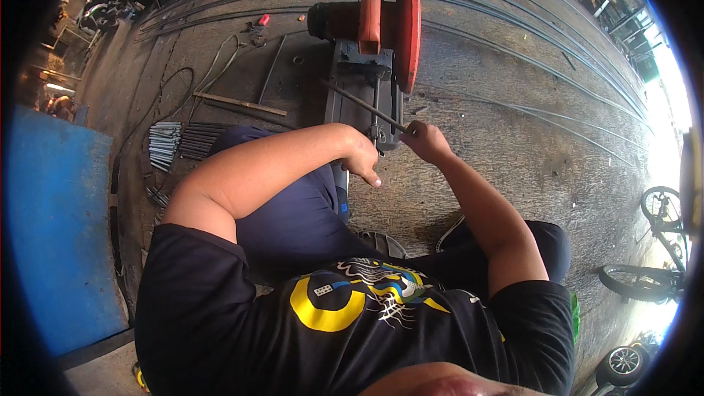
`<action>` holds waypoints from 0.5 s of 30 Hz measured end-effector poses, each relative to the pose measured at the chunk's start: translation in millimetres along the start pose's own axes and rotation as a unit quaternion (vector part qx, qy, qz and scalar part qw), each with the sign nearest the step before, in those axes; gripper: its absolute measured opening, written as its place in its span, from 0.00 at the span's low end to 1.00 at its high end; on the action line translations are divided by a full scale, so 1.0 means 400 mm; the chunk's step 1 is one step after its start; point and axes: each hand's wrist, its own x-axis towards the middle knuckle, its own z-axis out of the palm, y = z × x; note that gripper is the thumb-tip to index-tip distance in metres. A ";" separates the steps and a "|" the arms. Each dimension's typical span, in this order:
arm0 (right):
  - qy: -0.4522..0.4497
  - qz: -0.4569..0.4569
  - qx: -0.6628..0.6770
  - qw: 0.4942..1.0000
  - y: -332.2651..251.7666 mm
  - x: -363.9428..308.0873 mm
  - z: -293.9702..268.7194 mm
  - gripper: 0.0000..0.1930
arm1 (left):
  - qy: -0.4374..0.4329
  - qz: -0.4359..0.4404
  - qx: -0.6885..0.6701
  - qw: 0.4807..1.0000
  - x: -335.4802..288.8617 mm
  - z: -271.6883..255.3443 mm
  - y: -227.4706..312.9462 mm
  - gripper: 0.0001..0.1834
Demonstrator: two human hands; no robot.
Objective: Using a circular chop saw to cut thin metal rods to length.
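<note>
A cut-off saw with a red guard [408, 33] and a red handle [370, 18] stands on the floor in front of me. My right hand [427, 141] is closed around one end of a thin metal rod [364, 105], which slants up and left across the saw's grey base [339, 106]. Beside the near end of the saw's clamp screw [377, 95], my left hand [361, 160] points downward with curled fingers. Whatever it grips is hidden beneath it.
Cut rods [164, 144] lie bundled at left, near a wooden strip [240, 104] and a loose cable [152, 106]. Long metal bars [499, 7] stretch across the floor behind the saw. A blue panel [62, 227] stands far left; a bicycle [638, 279] is at right.
</note>
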 end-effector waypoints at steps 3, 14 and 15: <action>0.026 -0.045 0.058 0.997 -0.079 -0.014 -0.010 0.19 | -0.018 -0.060 -0.012 0.998 -0.010 0.006 -0.029 0.35; -0.015 -0.137 0.447 0.884 -0.327 -0.130 -0.120 0.15 | 0.496 0.286 -0.480 0.664 -0.220 0.021 -0.032 0.28; -0.012 -0.151 0.451 0.880 -0.338 -0.143 -0.123 0.15 | 0.497 0.328 -0.516 0.615 -0.227 0.014 -0.023 0.23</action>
